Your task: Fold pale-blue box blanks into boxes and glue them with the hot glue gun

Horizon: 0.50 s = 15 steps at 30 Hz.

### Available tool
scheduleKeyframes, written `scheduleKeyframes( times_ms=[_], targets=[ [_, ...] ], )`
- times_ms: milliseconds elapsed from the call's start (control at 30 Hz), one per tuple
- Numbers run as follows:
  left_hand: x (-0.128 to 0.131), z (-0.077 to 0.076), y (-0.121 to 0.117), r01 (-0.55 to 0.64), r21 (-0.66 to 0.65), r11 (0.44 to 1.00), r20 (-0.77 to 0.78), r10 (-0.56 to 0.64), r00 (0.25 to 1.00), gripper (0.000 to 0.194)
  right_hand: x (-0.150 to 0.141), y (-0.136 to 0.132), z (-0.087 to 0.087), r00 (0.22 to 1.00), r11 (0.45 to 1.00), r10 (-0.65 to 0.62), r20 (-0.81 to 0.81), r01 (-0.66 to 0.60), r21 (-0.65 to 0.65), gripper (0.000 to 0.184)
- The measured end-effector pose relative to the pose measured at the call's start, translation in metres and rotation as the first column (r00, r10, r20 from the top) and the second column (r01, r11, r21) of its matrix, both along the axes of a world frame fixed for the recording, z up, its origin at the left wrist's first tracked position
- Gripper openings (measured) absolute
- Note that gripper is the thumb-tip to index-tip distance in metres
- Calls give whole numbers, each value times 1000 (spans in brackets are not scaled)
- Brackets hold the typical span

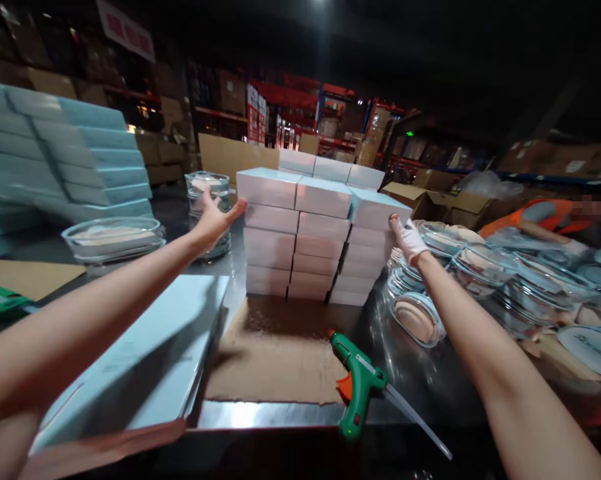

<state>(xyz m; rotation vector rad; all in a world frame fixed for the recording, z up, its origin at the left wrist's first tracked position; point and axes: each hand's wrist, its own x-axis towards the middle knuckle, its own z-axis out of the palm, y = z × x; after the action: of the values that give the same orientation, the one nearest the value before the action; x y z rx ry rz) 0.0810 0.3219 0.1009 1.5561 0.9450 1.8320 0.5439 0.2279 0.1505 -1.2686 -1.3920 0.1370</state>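
Observation:
A block of stacked white boxes (310, 233) stands on a sheet of cardboard (280, 353) in the middle of the metal table. My left hand (213, 217) reaches toward the stack's left side, fingers spread and holding nothing, just short of the top left box. My right hand (408, 240) wears a white glove and presses against the right side of the stack near its top box.
A green glue gun (360, 387) lies near the table's front edge. Flat pale-blue sheets (145, 353) lie at the left. Glass bowls (113, 237) and a glass jar (208, 190) stand behind them; several glass dishes (480, 280) crowd the right. A person in orange (545, 213) is at far right.

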Motion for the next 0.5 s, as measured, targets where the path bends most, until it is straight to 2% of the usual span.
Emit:
scheduleKeyframes(
  times_ms=[100,167,267,333,400,500],
  targets=[
    [24,8,20,22,-33,999,83,-19,996,132,-2,5,-1,999,999,-39,-10,39,16,86],
    [34,14,22,25,-12,1000,108,-24,994,126,-1,6,2,997,994,-79,-2,79,75,99],
    [42,20,22,26,4,1000,90,-26,996,108,2,7,9,984,974,-130,121,104,203,118],
    [45,22,24,15,-3,1000,70,-15,997,99,5,9,14,967,968,-131,220,76,240,107],
    [48,21,27,-10,-8,1000,65,10,998,96,7,10,15,957,965,-135,258,68,252,84],
    [51,19,31,-47,5,999,86,46,995,95,6,9,10,943,941,-224,244,144,306,65]
  ],
)
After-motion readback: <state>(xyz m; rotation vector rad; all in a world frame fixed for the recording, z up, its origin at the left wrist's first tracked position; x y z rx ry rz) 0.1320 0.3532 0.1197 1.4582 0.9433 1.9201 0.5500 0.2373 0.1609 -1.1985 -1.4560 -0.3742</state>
